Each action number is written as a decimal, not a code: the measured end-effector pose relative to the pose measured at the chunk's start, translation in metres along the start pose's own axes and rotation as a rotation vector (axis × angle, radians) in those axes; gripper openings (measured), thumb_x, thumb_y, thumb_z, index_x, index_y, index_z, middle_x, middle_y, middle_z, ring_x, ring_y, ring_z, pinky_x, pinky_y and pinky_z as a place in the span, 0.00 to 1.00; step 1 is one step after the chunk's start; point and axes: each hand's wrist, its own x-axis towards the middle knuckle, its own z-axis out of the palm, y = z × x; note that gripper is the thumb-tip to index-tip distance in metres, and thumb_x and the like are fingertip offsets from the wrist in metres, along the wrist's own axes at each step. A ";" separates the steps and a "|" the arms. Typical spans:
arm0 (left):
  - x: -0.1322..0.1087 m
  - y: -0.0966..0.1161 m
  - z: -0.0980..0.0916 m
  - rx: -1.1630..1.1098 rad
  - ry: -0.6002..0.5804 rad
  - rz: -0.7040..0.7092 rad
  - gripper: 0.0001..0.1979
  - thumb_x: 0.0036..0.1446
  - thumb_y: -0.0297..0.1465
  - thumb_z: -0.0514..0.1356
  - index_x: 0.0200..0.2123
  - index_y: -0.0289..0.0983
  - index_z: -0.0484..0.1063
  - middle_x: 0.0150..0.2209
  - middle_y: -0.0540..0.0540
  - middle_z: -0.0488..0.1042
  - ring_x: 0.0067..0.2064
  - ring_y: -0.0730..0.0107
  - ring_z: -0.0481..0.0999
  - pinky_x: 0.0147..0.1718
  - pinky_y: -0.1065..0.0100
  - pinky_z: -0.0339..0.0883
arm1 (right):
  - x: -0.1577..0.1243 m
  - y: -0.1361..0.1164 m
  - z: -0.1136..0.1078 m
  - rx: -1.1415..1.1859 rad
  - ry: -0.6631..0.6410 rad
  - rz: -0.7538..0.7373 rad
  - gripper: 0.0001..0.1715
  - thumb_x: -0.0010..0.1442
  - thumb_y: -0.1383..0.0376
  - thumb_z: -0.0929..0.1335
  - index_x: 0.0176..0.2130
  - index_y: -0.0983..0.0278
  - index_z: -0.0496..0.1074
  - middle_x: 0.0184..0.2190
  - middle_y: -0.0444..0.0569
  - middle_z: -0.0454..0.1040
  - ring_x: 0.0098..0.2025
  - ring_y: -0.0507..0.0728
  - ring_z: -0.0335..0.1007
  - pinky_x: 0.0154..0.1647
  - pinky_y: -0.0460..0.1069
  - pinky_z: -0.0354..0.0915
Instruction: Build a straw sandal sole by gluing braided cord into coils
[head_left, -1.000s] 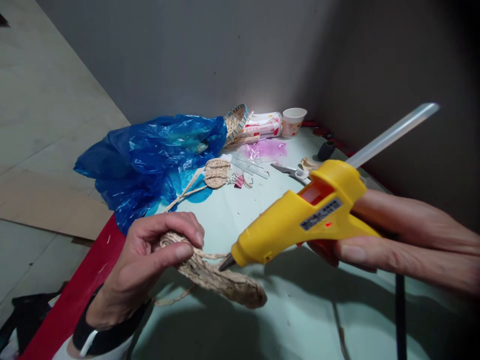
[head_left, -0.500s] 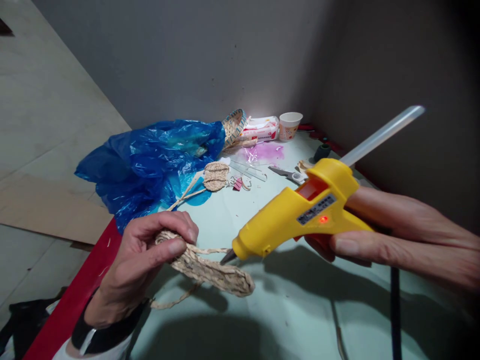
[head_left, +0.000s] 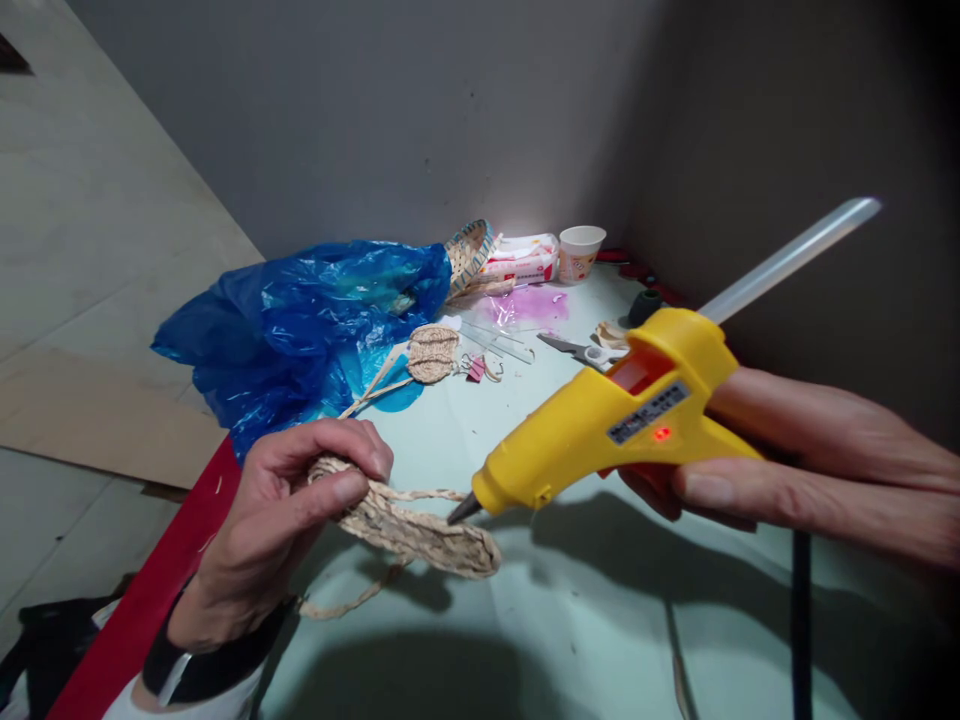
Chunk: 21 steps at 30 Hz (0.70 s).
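Note:
My left hand point(head_left: 289, 510) pinches one end of a woven straw piece point(head_left: 420, 535), thumb and fingers closed on it, holding it just above the pale green table point(head_left: 570, 620). My right hand point(head_left: 787, 470) grips a yellow hot glue gun point(head_left: 607, 425) whose red light glows. A clear glue stick point(head_left: 787, 260) pokes out of its back. The gun's dark nozzle point(head_left: 463, 511) sits right at the upper edge of the woven piece, near a loose braided strand.
At the back of the table lie a blue plastic bag point(head_left: 300, 320), a small woven piece point(head_left: 433, 352), scissors point(head_left: 581, 349), a paper cup point(head_left: 581, 250), a tissue pack point(head_left: 521, 257), a small basket point(head_left: 466, 250) and a binder clip point(head_left: 475, 368). The glue gun's black cord point(head_left: 801, 630) hangs lower right. A red table edge point(head_left: 150, 600) runs at left.
The woven piece has been drawn slightly left and turned flatter in my left hand. The glue gun stays at its edge, shifted a little right and upward.

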 end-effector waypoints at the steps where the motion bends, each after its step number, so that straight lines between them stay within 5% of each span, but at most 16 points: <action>1: 0.000 0.000 0.000 -0.002 0.003 0.003 0.03 0.57 0.32 0.66 0.33 0.41 0.80 0.30 0.47 0.74 0.35 0.64 0.70 0.35 0.63 0.63 | 0.000 0.001 0.000 -0.010 0.016 0.007 0.14 0.59 0.47 0.70 0.43 0.47 0.77 0.28 0.42 0.77 0.27 0.57 0.72 0.19 0.44 0.67; 9: 0.002 0.002 0.000 0.004 0.023 0.009 0.03 0.56 0.33 0.67 0.33 0.42 0.81 0.28 0.48 0.73 0.34 0.64 0.70 0.35 0.62 0.65 | 0.002 -0.001 0.000 0.032 0.027 0.004 0.11 0.58 0.50 0.71 0.39 0.49 0.77 0.24 0.43 0.72 0.30 0.59 0.72 0.43 0.49 0.74; 15: 0.001 0.002 -0.001 -0.008 0.045 0.020 0.02 0.56 0.33 0.67 0.32 0.42 0.81 0.28 0.49 0.73 0.34 0.66 0.70 0.35 0.64 0.65 | -0.002 0.002 -0.003 0.015 0.004 0.020 0.10 0.58 0.51 0.71 0.40 0.50 0.77 0.24 0.41 0.73 0.24 0.55 0.67 0.39 0.47 0.74; 21: 0.002 0.002 -0.001 0.008 0.068 0.035 0.03 0.55 0.34 0.67 0.32 0.42 0.81 0.28 0.48 0.73 0.33 0.65 0.70 0.34 0.64 0.65 | -0.008 0.009 -0.005 0.047 0.103 0.120 0.19 0.54 0.49 0.74 0.45 0.48 0.77 0.32 0.44 0.77 0.36 0.60 0.76 0.31 0.47 0.74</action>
